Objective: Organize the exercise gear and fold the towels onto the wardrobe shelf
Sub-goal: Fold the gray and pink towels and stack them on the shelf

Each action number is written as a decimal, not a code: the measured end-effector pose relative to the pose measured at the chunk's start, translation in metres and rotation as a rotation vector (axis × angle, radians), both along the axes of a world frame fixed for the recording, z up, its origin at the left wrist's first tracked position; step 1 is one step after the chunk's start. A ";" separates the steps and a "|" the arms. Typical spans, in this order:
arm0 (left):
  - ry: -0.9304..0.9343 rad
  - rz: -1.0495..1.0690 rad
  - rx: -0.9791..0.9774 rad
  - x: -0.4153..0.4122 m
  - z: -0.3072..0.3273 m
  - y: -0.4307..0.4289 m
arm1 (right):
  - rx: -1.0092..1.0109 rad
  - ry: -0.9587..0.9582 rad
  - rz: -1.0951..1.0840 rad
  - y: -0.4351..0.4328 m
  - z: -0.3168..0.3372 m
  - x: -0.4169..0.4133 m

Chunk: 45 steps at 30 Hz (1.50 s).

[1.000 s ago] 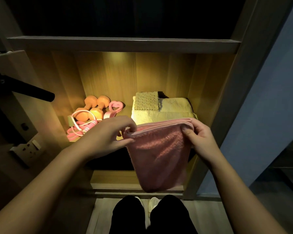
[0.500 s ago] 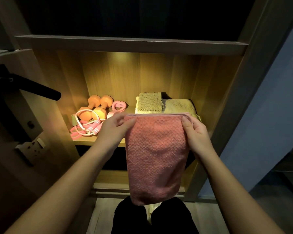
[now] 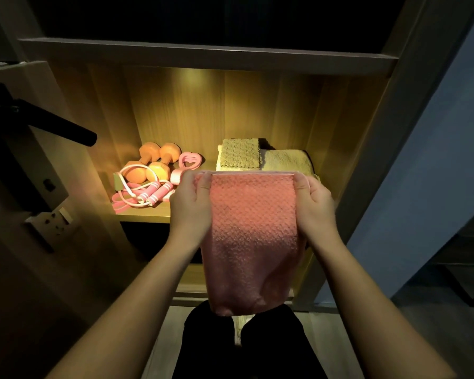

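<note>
Both forearms (image 3: 137, 296) reach forward. The left hand (image 3: 190, 205) pinches the pink towel (image 3: 253, 231) at its upper left corner, the right hand (image 3: 316, 207) at its upper right, thumbs in front; the fingers behind seem curled.

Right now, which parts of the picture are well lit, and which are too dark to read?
Head view: warm light falls on the shelf, the dumbbells and the top of the pink towel; the towel's lower half is dim; the compartment above is black.
</note>
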State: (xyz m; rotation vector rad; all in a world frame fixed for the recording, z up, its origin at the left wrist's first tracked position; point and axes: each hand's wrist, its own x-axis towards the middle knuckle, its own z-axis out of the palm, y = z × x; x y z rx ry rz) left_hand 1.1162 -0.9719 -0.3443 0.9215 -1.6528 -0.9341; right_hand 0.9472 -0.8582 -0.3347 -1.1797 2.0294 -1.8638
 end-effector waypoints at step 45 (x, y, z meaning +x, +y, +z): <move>-0.077 -0.309 0.293 -0.026 0.005 -0.044 | 0.250 -0.134 0.112 -0.010 0.006 -0.064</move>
